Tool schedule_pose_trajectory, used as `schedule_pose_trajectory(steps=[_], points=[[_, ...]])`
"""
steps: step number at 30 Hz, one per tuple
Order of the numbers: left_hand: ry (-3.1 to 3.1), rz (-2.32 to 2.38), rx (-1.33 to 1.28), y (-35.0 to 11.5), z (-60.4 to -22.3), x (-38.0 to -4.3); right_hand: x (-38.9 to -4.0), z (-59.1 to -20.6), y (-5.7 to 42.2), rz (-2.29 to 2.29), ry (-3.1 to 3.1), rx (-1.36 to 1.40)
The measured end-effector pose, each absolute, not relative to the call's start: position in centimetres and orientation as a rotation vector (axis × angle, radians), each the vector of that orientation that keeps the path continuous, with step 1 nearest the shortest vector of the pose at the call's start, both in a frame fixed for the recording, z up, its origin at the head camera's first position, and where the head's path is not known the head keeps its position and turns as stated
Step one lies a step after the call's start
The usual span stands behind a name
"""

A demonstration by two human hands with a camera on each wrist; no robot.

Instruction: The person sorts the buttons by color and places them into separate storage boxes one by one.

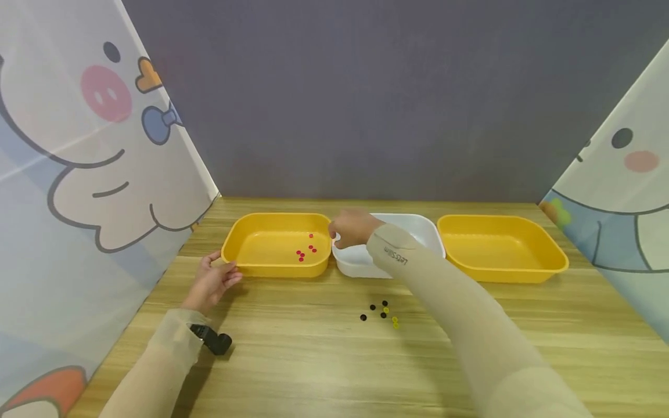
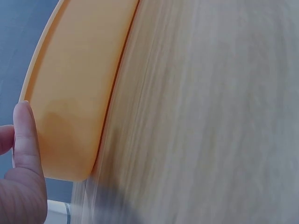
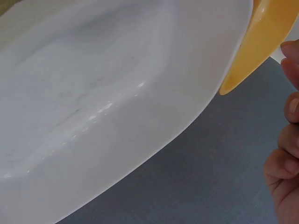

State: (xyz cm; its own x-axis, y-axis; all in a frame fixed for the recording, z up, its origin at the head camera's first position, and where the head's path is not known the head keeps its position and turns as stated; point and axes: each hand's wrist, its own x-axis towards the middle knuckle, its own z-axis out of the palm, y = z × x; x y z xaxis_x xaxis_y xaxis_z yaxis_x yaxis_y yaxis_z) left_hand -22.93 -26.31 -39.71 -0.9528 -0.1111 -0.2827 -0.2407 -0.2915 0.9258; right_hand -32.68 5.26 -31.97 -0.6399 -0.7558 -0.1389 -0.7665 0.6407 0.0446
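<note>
My left hand [image 1: 209, 284] is at the near left corner of the left yellow tray [image 1: 277, 270]. In the left wrist view, one straight finger [image 2: 27, 140] lies against the tray's outer wall, its tip at the rim, with another fingertip close beside it. My right hand [image 1: 352, 226] hangs over the left end of the white tray [image 1: 360, 270], beside the yellow tray's right rim. Its fingers are curled, with thumb and forefinger close together; anything between them is hidden. Several small red discs [image 1: 301, 253] lie inside the left yellow tray.
Several small black discs [image 1: 363, 317] and yellow rings [image 1: 395, 325] lie on the wooden table [image 1: 292, 360] before the white tray. Another yellow tray [image 1: 502, 276] stands at the right. A grey panel [image 1: 366, 104] rises behind; cartoon-printed sheets [image 1: 63, 191] border both sides.
</note>
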Motion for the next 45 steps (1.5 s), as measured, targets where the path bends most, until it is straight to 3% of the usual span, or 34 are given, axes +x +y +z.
schedule_pose_trajectory(steps=[16, 45], points=[[1.781, 2.42, -0.433, -26.5, -39.7, -22.9, -30.1, -33.6, 9.7, 0.184, 2.726, -1.341], [1.754, 2.418, -0.484, -26.5, -39.5, -23.0, -24.0, -38.4, 17.3, -0.187, 2.66, -1.329]])
